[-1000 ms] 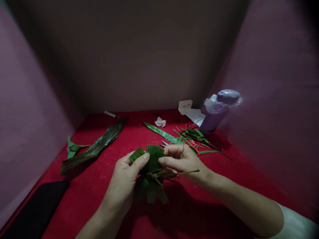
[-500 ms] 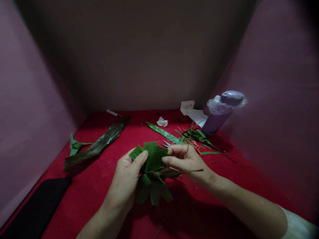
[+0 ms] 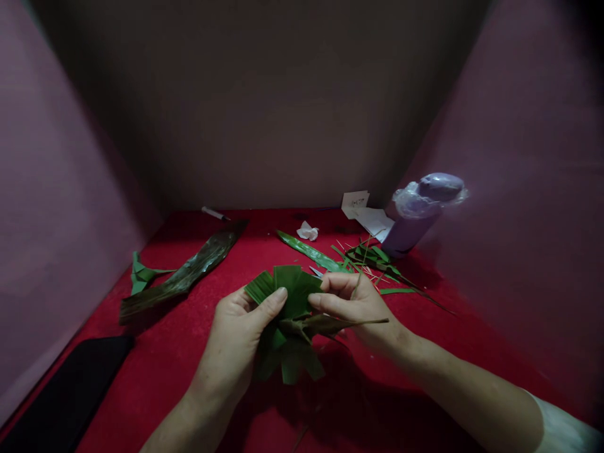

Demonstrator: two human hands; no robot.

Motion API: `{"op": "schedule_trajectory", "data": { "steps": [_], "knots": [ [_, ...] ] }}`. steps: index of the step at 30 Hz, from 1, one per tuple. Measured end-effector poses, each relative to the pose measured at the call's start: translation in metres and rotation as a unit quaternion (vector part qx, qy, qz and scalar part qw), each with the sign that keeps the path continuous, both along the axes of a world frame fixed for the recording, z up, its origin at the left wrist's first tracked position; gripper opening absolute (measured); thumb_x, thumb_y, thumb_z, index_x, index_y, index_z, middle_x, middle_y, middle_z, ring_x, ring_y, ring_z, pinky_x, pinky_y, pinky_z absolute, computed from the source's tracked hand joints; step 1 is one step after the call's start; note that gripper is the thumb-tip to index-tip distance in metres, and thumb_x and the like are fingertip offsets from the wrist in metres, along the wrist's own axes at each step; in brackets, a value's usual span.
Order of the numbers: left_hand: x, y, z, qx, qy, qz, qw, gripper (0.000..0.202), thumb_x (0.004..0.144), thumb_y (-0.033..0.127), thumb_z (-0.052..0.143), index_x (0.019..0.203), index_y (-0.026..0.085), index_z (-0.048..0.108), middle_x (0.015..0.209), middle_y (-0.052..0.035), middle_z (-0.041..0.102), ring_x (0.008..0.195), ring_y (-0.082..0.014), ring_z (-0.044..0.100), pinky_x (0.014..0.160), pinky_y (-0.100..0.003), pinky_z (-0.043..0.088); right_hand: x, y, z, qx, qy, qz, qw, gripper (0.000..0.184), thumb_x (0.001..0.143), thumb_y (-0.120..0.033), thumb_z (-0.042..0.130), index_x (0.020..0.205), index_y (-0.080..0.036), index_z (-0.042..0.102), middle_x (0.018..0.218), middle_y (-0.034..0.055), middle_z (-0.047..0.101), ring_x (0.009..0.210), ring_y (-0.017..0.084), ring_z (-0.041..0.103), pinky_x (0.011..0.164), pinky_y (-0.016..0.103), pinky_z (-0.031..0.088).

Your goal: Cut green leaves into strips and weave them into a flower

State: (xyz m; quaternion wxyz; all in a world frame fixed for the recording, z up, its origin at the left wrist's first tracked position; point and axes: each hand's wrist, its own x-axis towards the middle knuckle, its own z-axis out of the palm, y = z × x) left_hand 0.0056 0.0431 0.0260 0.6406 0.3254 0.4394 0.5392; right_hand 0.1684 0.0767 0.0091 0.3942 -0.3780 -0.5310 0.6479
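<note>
Both hands hold a folded bundle of green leaf strips (image 3: 290,302) above the red tabletop (image 3: 165,352), near the middle of the view. My left hand (image 3: 238,340) grips its left side, thumb pressed on the fanned upper strips. My right hand (image 3: 352,305) pinches the right side with thumb and forefinger. A thin brown stem (image 3: 363,323) sticks out to the right across my right hand. Cut strip ends hang below the bundle.
A long dark leaf (image 3: 184,277) and a small folded leaf piece (image 3: 141,275) lie at the left. A green leaf (image 3: 309,251), leaf scraps (image 3: 372,258), white paper (image 3: 365,211), a purple wrapped bottle (image 3: 418,211), a pen (image 3: 214,214) and a black object (image 3: 70,390) surround them. Purple walls enclose the table.
The upper strips of the bundle have fanned out wider and risen slightly. My left thumb has shifted right onto them. Both hands stay in nearly the same place.
</note>
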Motion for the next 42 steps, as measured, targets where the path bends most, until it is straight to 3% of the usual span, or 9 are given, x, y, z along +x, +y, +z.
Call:
{"op": "schedule_trajectory", "data": {
  "steps": [8,14,23,32,38,42],
  "knots": [
    [-0.0013,-0.0015,-0.0004,0.024,0.017,0.002,1.0,0.027,0.077,0.03,0.064,0.101,0.016,0.069,0.087,-0.0077,0.074,0.071,-0.0192,0.068,0.066,-0.028,0.054,-0.0014,-0.0006,0.001,-0.011,0.01,-0.023,1.0,0.029,0.072,-0.028,0.066,0.056,-0.017,0.046,0.042,-0.0071,0.046,0.033,0.004,0.039,0.034,0.016,0.028],
    [-0.0021,-0.0009,0.0018,0.041,0.06,-0.003,0.997,0.021,0.066,0.02,0.073,0.086,0.014,0.072,0.077,-0.0064,0.074,0.067,-0.0186,0.067,0.063,-0.025,0.054,-0.0004,0.0029,-0.0008,-0.017,0.015,-0.031,0.999,0.027,0.071,-0.026,0.067,0.057,-0.017,0.046,0.042,-0.0076,0.047,0.033,0.004,0.039,0.035,0.016,0.026],
    [0.0005,-0.0003,0.0011,0.032,0.059,0.042,0.997,0.018,0.064,0.017,0.073,0.081,0.012,0.07,0.076,-0.0075,0.074,0.066,-0.0202,0.068,0.062,-0.029,0.055,0.0045,0.0067,0.0004,-0.044,0.008,0.062,0.997,0.019,0.075,-0.027,0.063,0.063,-0.014,0.055,0.048,-0.0028,0.057,0.034,0.004,0.042,0.035,0.015,0.031],
    [-0.0043,-0.0009,0.0016,0.067,0.048,0.001,0.997,0.021,0.069,0.02,0.07,0.09,0.015,0.07,0.085,-0.0078,0.074,0.075,-0.0223,0.068,0.066,-0.03,0.055,0.0074,0.0062,0.0036,-0.036,0.061,0.079,0.994,0.018,0.075,-0.028,0.067,0.067,-0.013,0.059,0.054,-0.0027,0.057,0.04,0.003,0.044,0.037,0.015,0.029],
    [-0.0022,-0.0046,-0.0003,0.021,0.095,0.011,0.995,0.024,0.067,0.027,0.072,0.087,0.014,0.068,0.071,-0.0069,0.073,0.042,-0.0209,0.063,0.038,-0.03,0.052,0.0069,0.0078,0.0006,-0.035,0.032,0.123,0.991,0.025,0.073,-0.035,0.069,0.064,-0.013,0.059,0.05,-0.0048,0.053,0.037,0.003,0.038,0.038,0.016,0.029],
    [-0.0024,-0.0058,-0.0014,0.047,0.114,0.06,0.991,0.025,0.066,0.025,0.073,0.088,0.015,0.07,0.084,-0.0076,0.074,0.068,-0.024,0.07,0.059,-0.03,0.057,0.0064,0.0081,-0.0027,-0.03,0.023,0.132,0.99,0.026,0.072,-0.037,0.07,0.073,-0.012,0.065,0.054,-0.0035,0.054,0.043,0.004,0.041,0.041,0.017,0.029]
  ]
}}
